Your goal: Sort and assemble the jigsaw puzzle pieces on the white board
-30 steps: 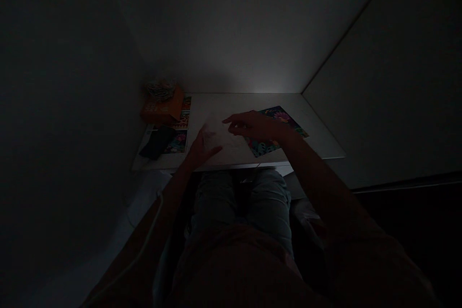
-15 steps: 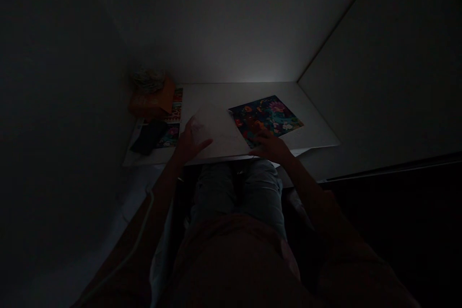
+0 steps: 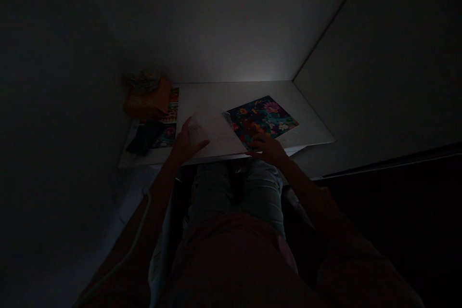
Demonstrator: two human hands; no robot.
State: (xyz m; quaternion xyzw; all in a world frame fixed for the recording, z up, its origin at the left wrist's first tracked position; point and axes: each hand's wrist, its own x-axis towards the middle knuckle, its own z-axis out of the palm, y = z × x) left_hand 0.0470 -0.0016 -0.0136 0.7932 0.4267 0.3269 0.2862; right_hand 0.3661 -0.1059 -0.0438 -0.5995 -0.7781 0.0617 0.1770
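A pale, thin sheet (image 3: 220, 137) lies on the white desk (image 3: 202, 94), its left part glossy and slightly raised. My left hand (image 3: 185, 144) rests at that sheet's left edge, thumb stretched out to the right and fingers pointing forward. To the right is a colourful floral picture (image 3: 269, 118) on a dark ground, its left border meeting the pale sheet. My right hand (image 3: 269, 148) lies over the picture's near corner, fingers slightly bent and apart, thumb pointing left. The dim light hides anything small beneath its fingertips.
At the desk's left end stand an orange box (image 3: 146, 101) with a crumpled pale bundle (image 3: 144, 79) on it, printed sheets (image 3: 173, 108) and a dark pouch-like thing (image 3: 144, 137). Walls enclose the back and right. My legs (image 3: 262, 187) are under the front edge.
The whole view has shifted slightly left. The pale sheet's raised left part beside my left hand shows more sheen. Both hands keep nearly the same places.
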